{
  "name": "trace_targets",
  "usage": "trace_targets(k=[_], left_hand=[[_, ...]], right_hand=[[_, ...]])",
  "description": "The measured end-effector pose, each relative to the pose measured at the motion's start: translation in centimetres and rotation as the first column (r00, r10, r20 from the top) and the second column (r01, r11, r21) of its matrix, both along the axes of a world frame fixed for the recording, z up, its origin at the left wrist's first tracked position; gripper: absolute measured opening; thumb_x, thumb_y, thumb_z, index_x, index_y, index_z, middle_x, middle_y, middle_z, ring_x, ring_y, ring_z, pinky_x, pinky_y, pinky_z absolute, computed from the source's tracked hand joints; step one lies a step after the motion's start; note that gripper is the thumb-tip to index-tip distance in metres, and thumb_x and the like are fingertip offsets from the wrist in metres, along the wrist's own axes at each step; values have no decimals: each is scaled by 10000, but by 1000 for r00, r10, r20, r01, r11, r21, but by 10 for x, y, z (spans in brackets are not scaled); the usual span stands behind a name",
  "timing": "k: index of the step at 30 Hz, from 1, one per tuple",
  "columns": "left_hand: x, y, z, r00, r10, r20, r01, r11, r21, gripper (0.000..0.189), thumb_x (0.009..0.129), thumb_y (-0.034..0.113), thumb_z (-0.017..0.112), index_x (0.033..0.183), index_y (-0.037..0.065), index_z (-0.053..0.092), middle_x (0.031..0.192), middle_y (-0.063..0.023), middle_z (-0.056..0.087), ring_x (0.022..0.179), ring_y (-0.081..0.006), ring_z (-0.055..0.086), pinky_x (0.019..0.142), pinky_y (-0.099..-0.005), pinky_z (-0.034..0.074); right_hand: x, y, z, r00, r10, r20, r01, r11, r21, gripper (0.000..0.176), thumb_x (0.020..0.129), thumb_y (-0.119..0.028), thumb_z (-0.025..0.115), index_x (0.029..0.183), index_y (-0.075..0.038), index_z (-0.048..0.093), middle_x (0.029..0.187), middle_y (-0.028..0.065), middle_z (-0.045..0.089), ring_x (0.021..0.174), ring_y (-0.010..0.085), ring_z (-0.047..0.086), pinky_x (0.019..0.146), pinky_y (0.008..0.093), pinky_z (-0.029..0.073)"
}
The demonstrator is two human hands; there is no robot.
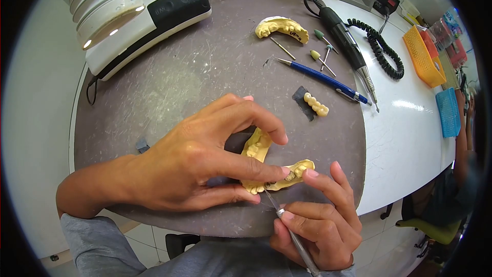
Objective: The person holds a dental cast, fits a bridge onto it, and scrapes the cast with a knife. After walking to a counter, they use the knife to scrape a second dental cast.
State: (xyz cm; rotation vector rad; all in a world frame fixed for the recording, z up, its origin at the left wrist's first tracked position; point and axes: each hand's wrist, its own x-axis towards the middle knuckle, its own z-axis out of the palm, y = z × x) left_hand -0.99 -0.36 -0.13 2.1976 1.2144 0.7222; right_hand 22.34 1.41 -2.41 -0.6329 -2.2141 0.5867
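Observation:
A yellow plaster dental cast [256, 149], shaped like a horseshoe, lies on the grey mat in front of me. My left hand [192, 156] is over it, gripping it with bent fingers and hiding part of it; a fingertip presses near a trimmed tooth. Between the fingers of my right hand [325, 225] is a slim metal scalpel-like knife [299, 249], its tip touching the cast's front edge. My right index fingertip rests by the cast's right end. Beyond the hands, a tooth-coloured dental bridge [316, 104] sits beside a dark square of paper [304, 106].
Farther back are a smaller cast piece [282, 27], a blue mechanical pencil [323, 79], grinding burs [315, 55] and a corded handpiece [343, 36]. A white extractor unit with hose [105, 5] stands back left. Baskets [448, 114] and another person's arm [463, 138] are at right.

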Motion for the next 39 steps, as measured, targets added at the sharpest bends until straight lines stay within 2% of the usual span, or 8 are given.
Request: trace_targets(k=[2,12,14,17,33,36,38,39], left_hand=[[0,0,0,1000,-3,-6,3,1000,2,414,675,240,825,1080,222,740,1162,-76,566,1136,-279,550,1035,-524,387],[-1,1,1,999,-16,-30,16,1000,5,411,675,255,826,1076,221,742,1155,-78,564,1126,-278,554,1043,-536,370],[-1,1,1,999,-18,-31,18,1000,1,410,675,258,826,1075,222,743,1155,-78,563,1126,-279,555,1046,-541,366],[-1,1,0,1000,-19,-15,19,1000,-6,412,674,262,826,1075,224,742,1158,-79,560,1131,-281,552,1057,-554,353],[-1,2,1,1000,-26,-12,26,999,-18,407,688,250,820,1085,221,738,1170,-91,564,1138,-283,550,1071,-556,338],[0,2,1,1000,-27,3,27,1000,-14,421,704,244,811,1110,181,720,1202,-108,564,1157,-299,547,1067,-528,356],[1,2,1,1000,-15,22,15,1000,0,433,716,242,805,1126,147,707,1221,-120,563,1171,-312,544,1064,-506,368],[1,1,-1,991,-8,131,15,999,-51,412,736,235,794,1112,107,687,1230,-140,562,1195,-323,532,1062,-484,379]], right_hand=[[-3,-1,2,999,17,-51,-15,999,41,165,772,-130,775,753,-50,632,769,93,688,1046,326,656,1016,540,424],[-2,0,1,997,14,-70,-13,1000,19,155,749,-107,777,730,-51,634,760,85,685,1035,308,660,1024,545,416],[1,1,-1,1000,-6,-16,6,999,-39,126,726,-132,778,774,-106,664,715,-3,685,988,246,686,1028,531,423],[-1,1,0,997,18,-77,-16,999,32,158,752,-103,773,724,-50,627,761,84,683,1032,303,660,1026,554,413],[-1,2,0,998,27,-52,-26,999,32,138,779,-91,748,746,-46,622,775,92,678,1031,303,660,1040,573,391],[0,0,-1,990,-18,-137,28,997,70,170,798,-108,752,731,-41,612,742,96,672,899,290,701,930,519,503],[10,-5,-8,967,-99,-234,74,990,-117,221,827,-230,729,797,-66,585,938,155,680,988,314,658,985,536,449],[15,2,-9,975,-80,-207,61,993,-98,318,882,-341,672,900,-31,600,1009,208,646,934,299,655,923,468,497]])
